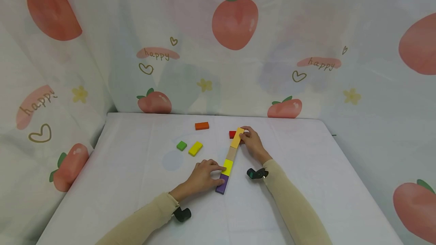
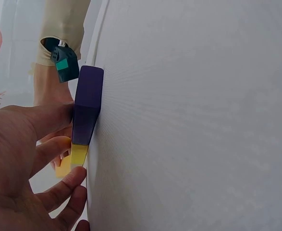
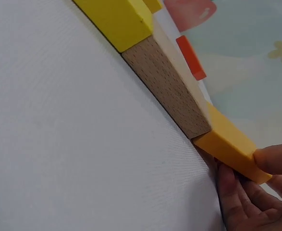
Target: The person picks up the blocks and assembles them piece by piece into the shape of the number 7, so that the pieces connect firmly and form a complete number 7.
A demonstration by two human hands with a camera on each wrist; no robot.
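Currently, just below and right of the middle of the head view, a row of blocks [image 1: 231, 154] slants up to the right across the table [image 1: 136, 165], set end to end: a purple block [image 1: 220, 189] lowest, then a bright yellow block [image 1: 228, 164], a plain wood block [image 3: 167, 86] and, highest, an orange-yellow block [image 1: 237, 139]. At the lower end, the left hand [image 1: 204, 174] reaches in from the left, its thumb set apart from the index finger; the thumb touches the purple block and the index fingertip the bright yellow block, while the other fingers lie close together beside the index. At the upper end, the right hand [image 1: 253, 142] pinches the orange-yellow block between thumb and fingers; in the right wrist view its near end meets the plain wood block, though whether its far end rests on the table I cannot tell. A red block [image 1: 232, 134] shows partly behind the orange-yellow block. Left of the row lie a loose yellow block [image 1: 195, 149] and a small green block [image 1: 181, 146], near each other, with an orange block [image 1: 201, 126] above them. Beige sleeves [image 1: 296, 203] come in from the bottom edge, a dark wrist camera [image 1: 255, 173] by each cuff. Behind the table, a pale backdrop [image 1: 190, 18] with printed red fruit fills the top.
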